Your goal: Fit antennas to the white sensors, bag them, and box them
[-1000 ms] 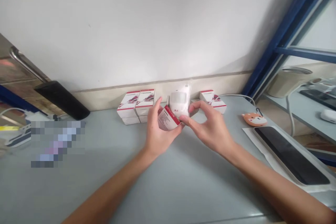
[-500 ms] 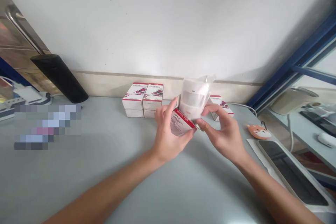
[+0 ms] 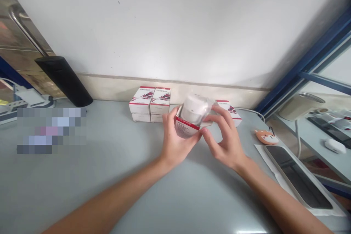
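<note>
My left hand (image 3: pixel 178 140) is wrapped round a small white-and-red cardboard box (image 3: pixel 187 129) marked DETECTOR, holding it tilted above the table. A white motion detector (image 3: pixel 194 109) in a clear plastic bag sits partly inside the box, its upper end sticking out of the open top. My right hand (image 3: pixel 226 140) is at the box's right side, thumb and index finger closed about the box flap (image 3: pixel 206 123). The bag's loose plastic lies close to its fingers. The lower part of the detector is hidden in the box.
Matching boxes (image 3: pixel 141 98) stand stacked against the wall, and another box (image 3: pixel 229 111) is behind my right hand. To the right lie an orange animal-face case (image 3: pixel 266 137) and a phone-like device (image 3: pixel 298 177). A black post (image 3: pixel 64 80) and a power strip (image 3: pixel 24 104) are left.
The bagged detector has gone down deeper into the box. Both hands and the box have shifted slightly left, and my right fingers have moved from the detector's side to the flap.
</note>
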